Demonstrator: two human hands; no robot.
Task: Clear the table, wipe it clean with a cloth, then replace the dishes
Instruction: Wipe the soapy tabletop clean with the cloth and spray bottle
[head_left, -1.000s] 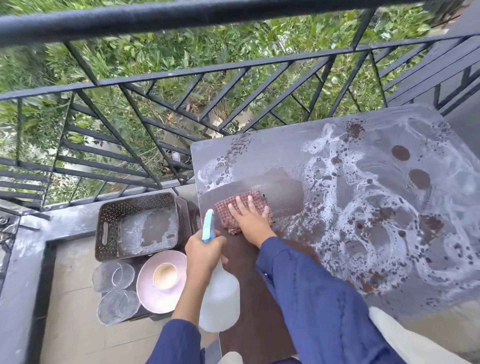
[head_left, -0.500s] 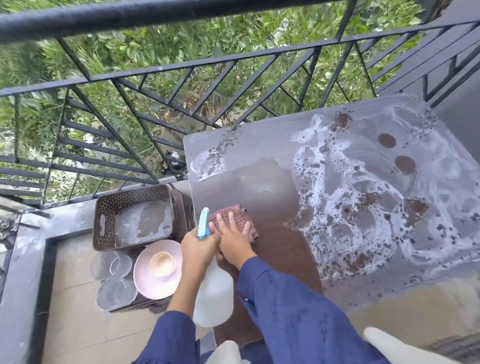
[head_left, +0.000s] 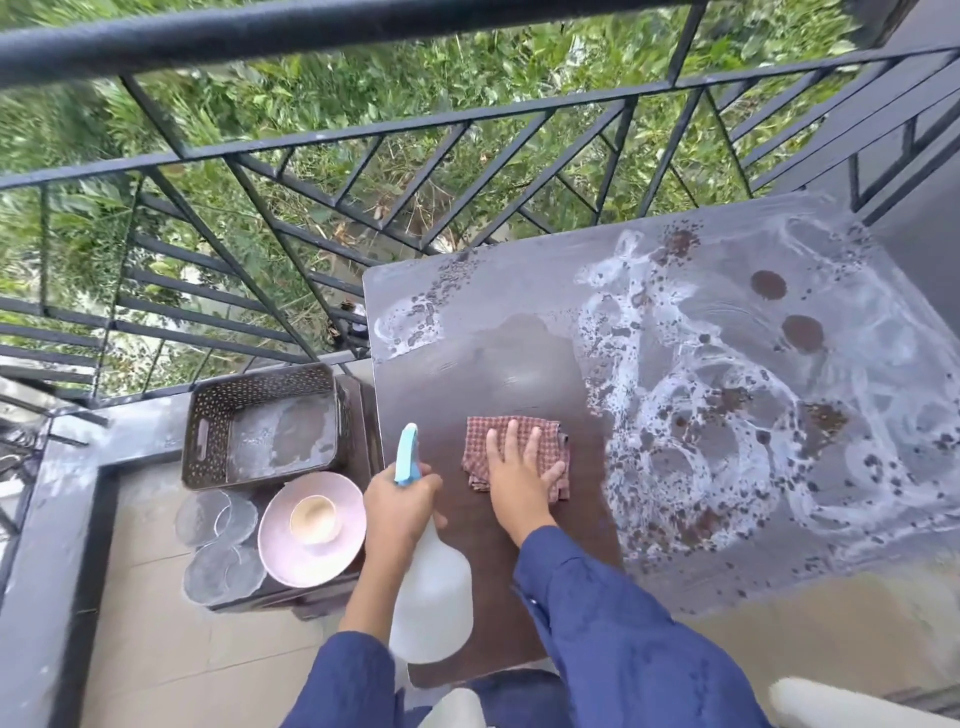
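From the head camera, looking down over a balcony, the dark brown counter (head_left: 493, 364) stands against a black metal railing (head_left: 311, 140) with green plants (head_left: 363, 78) beyond it. The person's right grip (head_left: 519, 478) is released, its fingers straight and spread, pressing flat on a folded red checked cloth (head_left: 545, 431) that lies on the near left part of the counter. That part looks smooth and dark, while white foam (head_left: 727, 415) in swirls and blotches covers the right half and a small patch by the far left corner. The left grip (head_left: 402, 499) is clenched round the neck of a white spray bottle (head_left: 431, 603) with a light blue trigger, held at the counter's left edge just beside the cloth. Both arms wear dark blue sleeves (head_left: 623, 623). To the left of the counter, lower down, a brown perforated basket (head_left: 200, 431) sits on a dark stand (head_left: 322, 597), and nearer the person a pink plate (head_left: 280, 551) carries a small cream cup (head_left: 314, 517). Two clear glass dishes (head_left: 215, 517) lie just left of the plate. Pale floor tiles (head_left: 156, 649) show below them.
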